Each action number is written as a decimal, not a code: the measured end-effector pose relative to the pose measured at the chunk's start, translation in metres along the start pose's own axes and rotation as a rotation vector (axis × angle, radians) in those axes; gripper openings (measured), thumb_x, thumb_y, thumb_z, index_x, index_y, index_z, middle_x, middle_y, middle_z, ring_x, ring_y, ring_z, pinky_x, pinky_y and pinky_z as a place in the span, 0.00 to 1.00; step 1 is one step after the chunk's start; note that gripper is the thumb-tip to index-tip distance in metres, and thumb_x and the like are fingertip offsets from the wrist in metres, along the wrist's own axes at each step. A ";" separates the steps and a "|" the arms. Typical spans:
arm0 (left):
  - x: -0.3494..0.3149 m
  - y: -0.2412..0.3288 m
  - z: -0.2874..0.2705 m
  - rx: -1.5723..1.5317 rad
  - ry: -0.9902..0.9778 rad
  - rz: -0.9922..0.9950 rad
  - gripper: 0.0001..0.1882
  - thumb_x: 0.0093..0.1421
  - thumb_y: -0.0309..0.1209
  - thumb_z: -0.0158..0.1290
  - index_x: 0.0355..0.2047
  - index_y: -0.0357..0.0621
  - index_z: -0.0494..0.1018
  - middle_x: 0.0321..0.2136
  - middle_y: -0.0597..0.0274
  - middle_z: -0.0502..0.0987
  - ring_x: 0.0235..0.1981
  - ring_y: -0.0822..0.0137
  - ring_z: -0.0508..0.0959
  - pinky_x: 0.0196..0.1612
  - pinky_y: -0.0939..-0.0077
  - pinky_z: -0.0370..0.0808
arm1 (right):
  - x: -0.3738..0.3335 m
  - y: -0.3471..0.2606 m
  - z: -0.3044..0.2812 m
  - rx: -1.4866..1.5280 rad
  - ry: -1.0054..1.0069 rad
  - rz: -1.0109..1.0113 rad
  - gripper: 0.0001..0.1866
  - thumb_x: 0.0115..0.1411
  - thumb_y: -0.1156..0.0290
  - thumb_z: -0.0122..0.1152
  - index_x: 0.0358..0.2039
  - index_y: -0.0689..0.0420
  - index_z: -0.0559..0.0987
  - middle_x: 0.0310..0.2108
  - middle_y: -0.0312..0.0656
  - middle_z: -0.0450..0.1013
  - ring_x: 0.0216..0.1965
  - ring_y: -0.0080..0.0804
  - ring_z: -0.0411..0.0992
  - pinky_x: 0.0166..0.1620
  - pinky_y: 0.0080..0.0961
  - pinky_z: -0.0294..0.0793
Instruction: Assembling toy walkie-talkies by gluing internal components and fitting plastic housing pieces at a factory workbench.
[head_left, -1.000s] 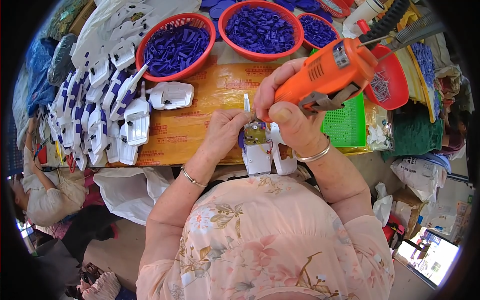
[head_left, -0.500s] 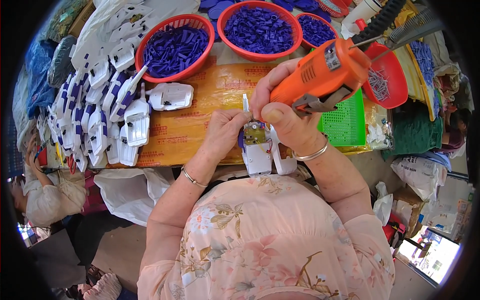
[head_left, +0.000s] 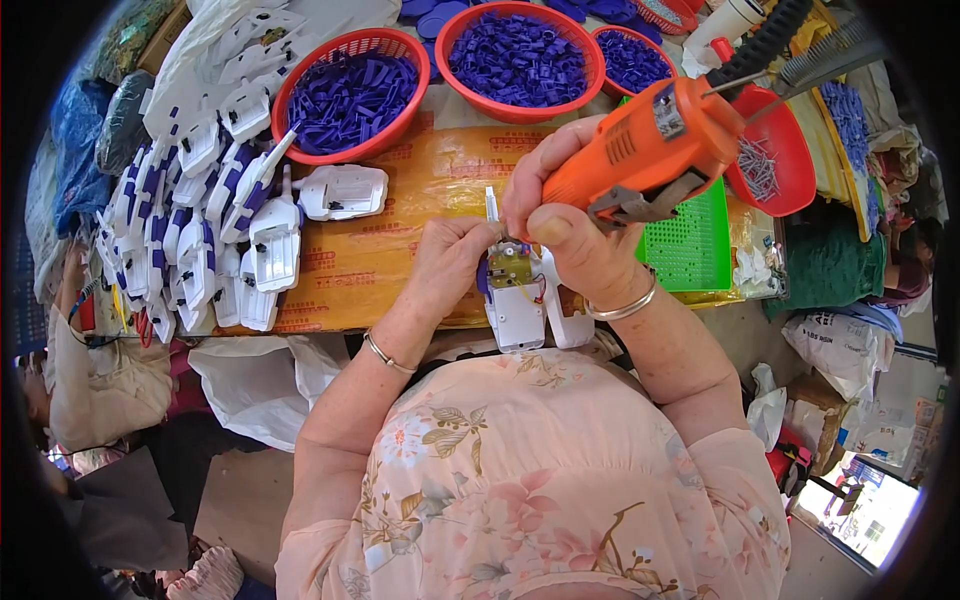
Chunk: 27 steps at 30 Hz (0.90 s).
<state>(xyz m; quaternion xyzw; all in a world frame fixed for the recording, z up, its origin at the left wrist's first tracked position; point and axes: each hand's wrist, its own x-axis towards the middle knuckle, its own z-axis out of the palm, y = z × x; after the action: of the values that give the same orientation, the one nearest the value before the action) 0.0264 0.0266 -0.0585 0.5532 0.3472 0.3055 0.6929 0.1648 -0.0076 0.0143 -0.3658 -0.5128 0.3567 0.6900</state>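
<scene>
My right hand [head_left: 590, 255] is wrapped round an orange electric screwdriver [head_left: 630, 155], held at a slant with its body up to the right. Its tip is hidden behind my fingers, over the top of an opened white plastic housing [head_left: 518, 320]. A yellowish circuit board [head_left: 510, 268] with thin wires shows inside that housing, and a narrow white stem [head_left: 491, 204] sticks out beyond it. My left hand [head_left: 447, 262] is closed, thumb and fingertips pinching at the housing's neck. Whether a screw is also between those fingers cannot be seen. A second white shell piece [head_left: 568, 328] lies against the housing's right side.
Many white-and-purple housings [head_left: 275, 255] are heaped at the left. Red baskets [head_left: 590, 85] of purple parts line the far side. Right of the screwdriver are a green perforated tray [head_left: 700, 245] and a red scoop [head_left: 795, 185] with screws. A coiled cable hangs above. Someone sits far left.
The screwdriver and my right hand have shifted very slightly to the right. My left hand and the housing hold their place. The person at far left has moved an arm.
</scene>
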 end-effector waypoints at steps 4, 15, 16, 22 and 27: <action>0.001 -0.004 -0.001 -0.021 -0.006 -0.019 0.14 0.58 0.31 0.49 0.21 0.34 0.77 0.16 0.71 0.72 0.17 0.82 0.66 0.19 0.84 0.62 | -0.001 0.002 -0.001 -0.010 -0.005 -0.008 0.28 0.46 0.55 0.73 0.30 0.59 0.64 0.20 0.39 0.68 0.20 0.27 0.69 0.23 0.21 0.70; 0.000 -0.003 0.000 -0.044 0.002 -0.024 0.14 0.58 0.32 0.50 0.22 0.34 0.77 0.16 0.71 0.73 0.17 0.82 0.66 0.19 0.84 0.62 | 0.000 -0.006 0.002 0.025 0.024 0.025 0.29 0.44 0.54 0.74 0.29 0.59 0.65 0.20 0.37 0.68 0.20 0.26 0.68 0.23 0.20 0.69; 0.001 -0.003 0.000 -0.044 0.002 -0.024 0.14 0.58 0.32 0.50 0.22 0.34 0.77 0.16 0.71 0.73 0.17 0.82 0.66 0.19 0.84 0.62 | 0.000 -0.006 0.002 0.025 0.024 0.024 0.29 0.44 0.54 0.74 0.29 0.59 0.65 0.20 0.37 0.68 0.20 0.26 0.68 0.23 0.20 0.69; 0.001 -0.004 0.000 -0.015 0.016 -0.041 0.15 0.58 0.32 0.49 0.21 0.35 0.77 0.15 0.71 0.72 0.15 0.82 0.65 0.17 0.84 0.61 | -0.001 -0.002 -0.001 0.000 0.006 0.013 0.29 0.44 0.53 0.74 0.29 0.59 0.65 0.20 0.38 0.68 0.20 0.26 0.68 0.23 0.20 0.69; 0.001 -0.007 -0.001 -0.039 0.004 -0.032 0.15 0.58 0.32 0.48 0.21 0.35 0.77 0.14 0.70 0.71 0.15 0.82 0.66 0.17 0.84 0.61 | 0.000 -0.001 0.003 0.027 0.017 0.024 0.29 0.44 0.54 0.74 0.30 0.59 0.65 0.20 0.38 0.68 0.20 0.26 0.69 0.23 0.20 0.70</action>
<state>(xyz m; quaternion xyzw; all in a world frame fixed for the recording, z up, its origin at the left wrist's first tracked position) 0.0264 0.0266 -0.0660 0.5335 0.3512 0.3021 0.7077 0.1619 -0.0080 0.0160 -0.3653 -0.4977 0.3686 0.6949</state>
